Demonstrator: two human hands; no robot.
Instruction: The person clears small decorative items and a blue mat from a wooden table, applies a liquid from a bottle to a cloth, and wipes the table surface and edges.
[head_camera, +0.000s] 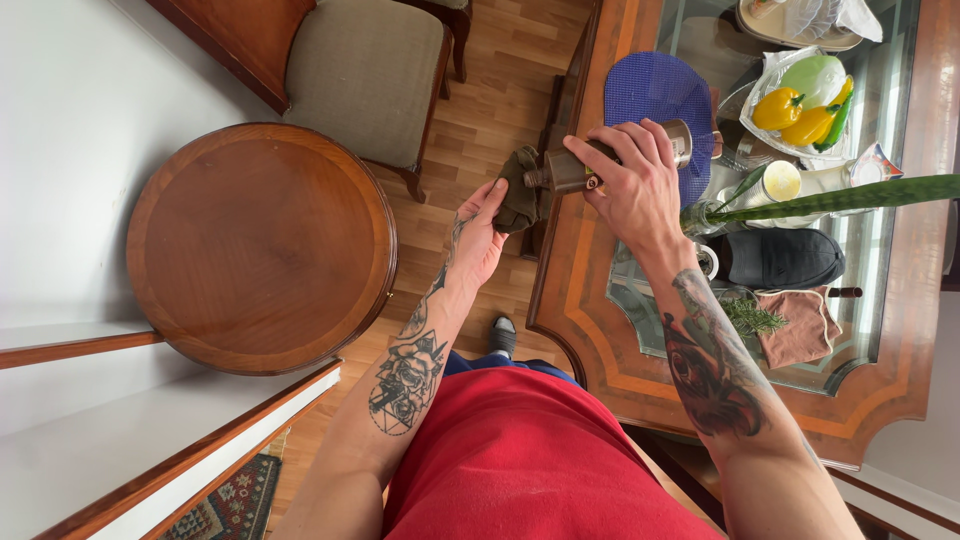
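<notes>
Bottle tipped onto cloth at the edge of a glass-topped table (560, 300)

Head view: the right hand (632, 190) clamps its fingers round a brown bottle (590, 165) held sideways over the table's edge, neck against a dark cloth (518, 190) — apparently olive — gripped in the left hand (480, 235), just off that edge.

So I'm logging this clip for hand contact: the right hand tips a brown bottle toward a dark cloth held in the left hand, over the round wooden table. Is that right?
Not quite. The head view shows the right hand tipping the brown bottle toward the dark cloth in the left hand, but at the edge of the glass-topped table, not over the round wooden table, which stands apart to the left.
</notes>
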